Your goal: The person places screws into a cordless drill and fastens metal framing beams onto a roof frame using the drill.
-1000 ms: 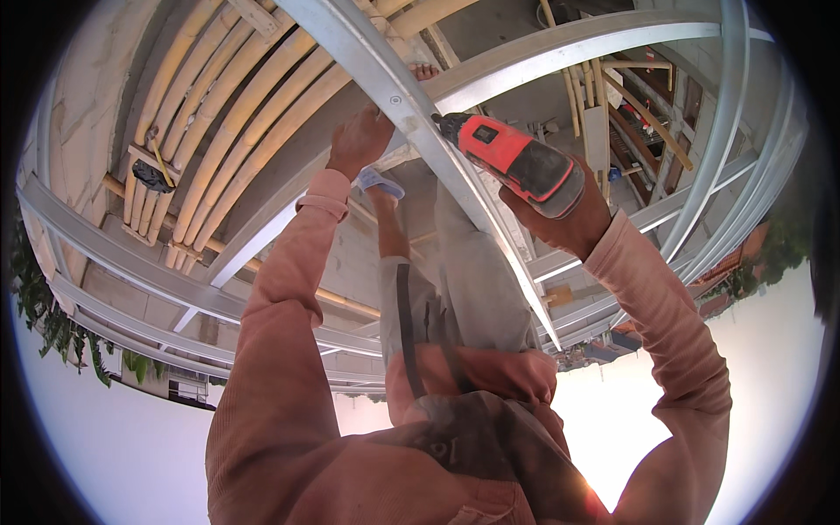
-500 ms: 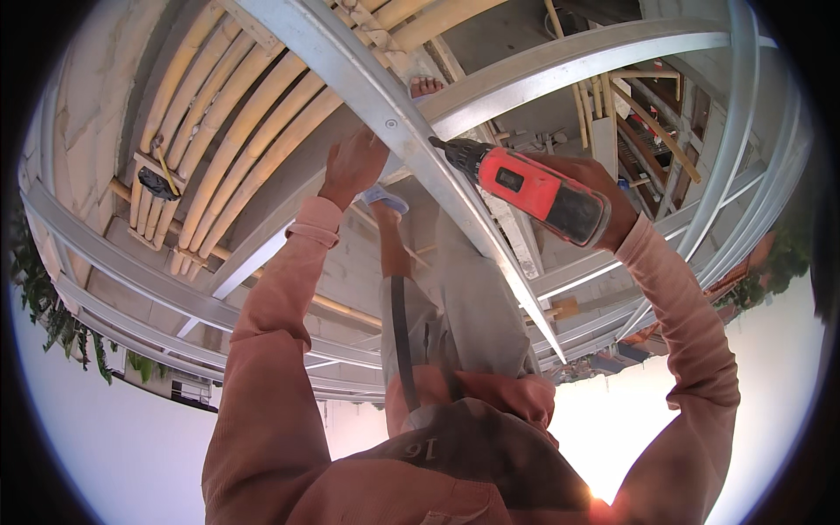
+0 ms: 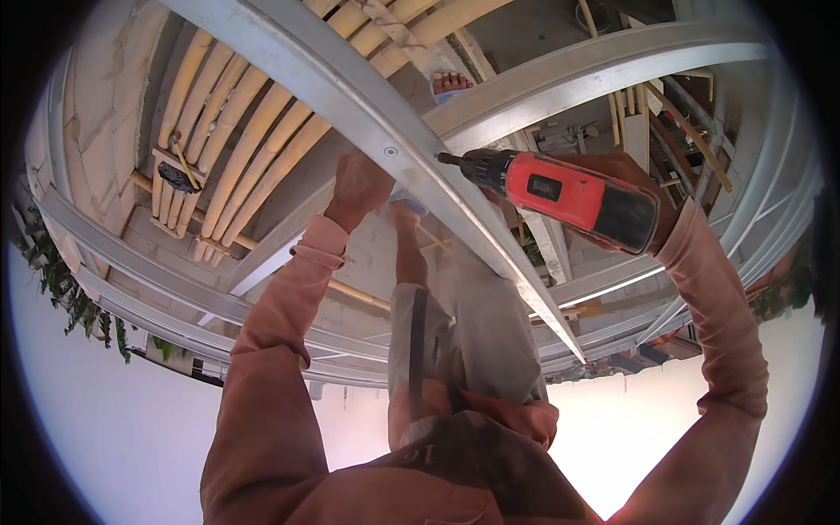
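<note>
A diagonal galvanized metal beam [image 3: 341, 101] with a round screw head crosses in front of me. My left hand [image 3: 359, 188] grips at its underside from the left, fingertips partly hidden behind it. In my right hand [image 3: 630, 171] is a red and black cordless drill [image 3: 569, 201], held sideways, its dark bit [image 3: 448, 158] pointing left at the beam's right side; whether the tip touches is unclear. My sandalled foot [image 3: 451, 85] shows beyond the beam, and the other leg lies below my left hand.
Metal crossbeams [image 3: 595, 70] form a frame around me. Below them are bamboo poles [image 3: 254, 149], a pale block wall [image 3: 96, 131], a dark bundle [image 3: 179, 178] and scattered timber [image 3: 687, 131]. Greenery and bright sky line the rim.
The drill has swung right and turned more level, still in my right hand. The beams and background have shifted down and slightly right in view. My left hand stays at the beam.
</note>
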Available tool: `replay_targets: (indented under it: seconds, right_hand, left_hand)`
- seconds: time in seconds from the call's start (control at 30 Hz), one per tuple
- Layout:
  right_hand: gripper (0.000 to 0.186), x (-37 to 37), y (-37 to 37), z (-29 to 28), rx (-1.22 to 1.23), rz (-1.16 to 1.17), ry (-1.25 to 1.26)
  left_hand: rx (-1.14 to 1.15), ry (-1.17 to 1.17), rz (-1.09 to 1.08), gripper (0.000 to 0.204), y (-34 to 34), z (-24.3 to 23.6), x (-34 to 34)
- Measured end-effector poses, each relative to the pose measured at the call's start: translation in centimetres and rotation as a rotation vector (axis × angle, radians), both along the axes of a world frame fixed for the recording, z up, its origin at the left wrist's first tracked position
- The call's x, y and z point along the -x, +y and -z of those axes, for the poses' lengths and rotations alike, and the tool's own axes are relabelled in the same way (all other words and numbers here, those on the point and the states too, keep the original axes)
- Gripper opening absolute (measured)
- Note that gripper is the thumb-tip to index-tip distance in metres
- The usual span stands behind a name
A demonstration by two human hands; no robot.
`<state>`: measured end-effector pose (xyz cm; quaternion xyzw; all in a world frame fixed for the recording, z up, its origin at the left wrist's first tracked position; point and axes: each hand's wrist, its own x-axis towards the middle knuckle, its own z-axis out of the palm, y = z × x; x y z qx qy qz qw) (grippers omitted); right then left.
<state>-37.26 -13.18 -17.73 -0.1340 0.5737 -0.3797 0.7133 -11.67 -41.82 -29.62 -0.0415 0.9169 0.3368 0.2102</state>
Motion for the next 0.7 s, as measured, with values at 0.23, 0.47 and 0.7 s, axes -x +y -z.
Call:
replay_targets:
  seconds: [0.23,0.47,0.7]
  right_hand:
    - [0.061,-0.6,-2.1,-3.1,0.267,-0.159,0.462]
    - [0.061,-0.1,-4.1,-4.7,0.224,-0.401,0.597]
    - [0.057,-1.3,-3.8,-5.0,0.184,-0.342,0.649]
  left_hand:
    - [0.040,0.011,0.081,0.025,-0.5,1.5,-1.9]
    - [0.071,0.055,0.031,0.027,0.8,1.4,-1.5]
    - [0.054,-0.020,0.051,0.028,0.4,2.7,-1.1]
